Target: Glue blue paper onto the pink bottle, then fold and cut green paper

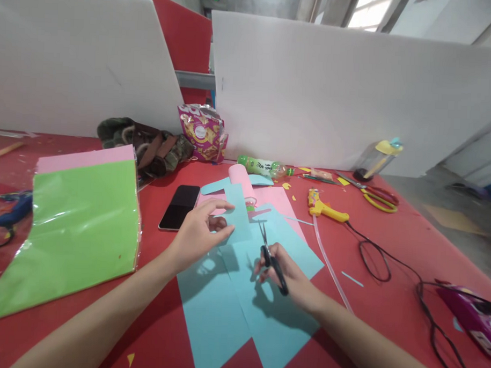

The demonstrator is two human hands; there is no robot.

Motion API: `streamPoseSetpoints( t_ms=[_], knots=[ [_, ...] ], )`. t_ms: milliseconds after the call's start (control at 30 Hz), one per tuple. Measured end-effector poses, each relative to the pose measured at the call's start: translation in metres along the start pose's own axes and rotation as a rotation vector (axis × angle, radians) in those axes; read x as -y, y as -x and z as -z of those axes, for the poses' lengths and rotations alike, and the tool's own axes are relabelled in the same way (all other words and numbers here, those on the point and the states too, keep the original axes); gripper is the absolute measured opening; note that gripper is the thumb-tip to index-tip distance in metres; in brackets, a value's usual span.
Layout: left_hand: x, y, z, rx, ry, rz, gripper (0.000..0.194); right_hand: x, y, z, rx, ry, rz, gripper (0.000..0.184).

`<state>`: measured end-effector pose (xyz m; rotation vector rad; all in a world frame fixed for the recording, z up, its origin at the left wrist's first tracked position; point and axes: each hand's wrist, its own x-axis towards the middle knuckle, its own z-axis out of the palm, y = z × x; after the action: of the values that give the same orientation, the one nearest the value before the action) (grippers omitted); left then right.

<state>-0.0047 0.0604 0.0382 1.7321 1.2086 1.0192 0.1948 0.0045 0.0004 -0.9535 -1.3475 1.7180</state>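
My left hand [204,225] holds a small rectangular piece of light blue paper [239,216] near its left edge, with index finger and thumb across it. How the other fingers meet the paper is partly hidden. In my right hand [285,263] is a pair of black-handled scissors [275,268], blades a little apart and pointing away from me, just right of the piece. Beneath both hands lie large light blue sheets [220,317], overlapping one another. Farther back, pink paper [275,198] and a pink paper roll [240,178] lie among blue pieces.
A black phone [180,207] and bagged green paper [85,221] lie left. Behind are a camouflage bag [162,149], a snack bag [203,131] and a green-capped bottle [264,167]. To the right are a yellow glue gun [327,208], its cord, and larger scissors [379,199].
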Motion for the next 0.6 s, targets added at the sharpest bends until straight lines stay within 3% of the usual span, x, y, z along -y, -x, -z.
streamPoseSetpoints(
  t_ms=[367, 500, 600],
  knots=[
    [-0.0087, 0.0026, 0.0022, 0.199, -0.270, -0.133, 0.032, -0.0066, 0.0068, -0.0027, 0.087, 0.032, -0.102, 0.040],
    [-0.0083, 0.0049, -0.0001, 0.198, -0.208, -0.112, 0.035, -0.0075, 0.0069, -0.0057, 0.071, 0.046, -0.114, 0.037],
    [-0.0088, 0.0063, -0.0036, 0.117, -0.106, -0.067, 0.036, -0.0069, 0.0071, -0.0061, 0.063, 0.036, -0.111, 0.036]
  ],
)
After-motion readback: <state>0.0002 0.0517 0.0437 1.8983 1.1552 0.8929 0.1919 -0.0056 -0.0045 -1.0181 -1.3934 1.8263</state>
